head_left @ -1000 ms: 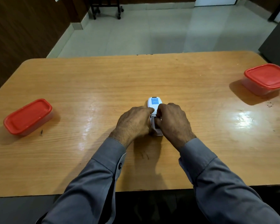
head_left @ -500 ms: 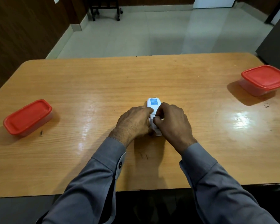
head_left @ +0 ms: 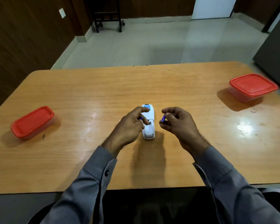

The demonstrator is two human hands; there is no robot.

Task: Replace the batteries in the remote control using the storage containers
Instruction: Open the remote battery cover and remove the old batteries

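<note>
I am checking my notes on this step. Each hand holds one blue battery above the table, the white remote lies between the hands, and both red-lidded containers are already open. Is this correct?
Not quite. The head view shows both containers closed: the left container and right container have their red lids on. The rest holds: left hand and right hand each hold a blue battery, with the white remote between them.

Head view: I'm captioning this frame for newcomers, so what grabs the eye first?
Two red-lidded containers, left container and right container, flank the wooden table. At centre lies a white remote, back up, between the left hand and right hand, each pinching a small blue battery.
</note>
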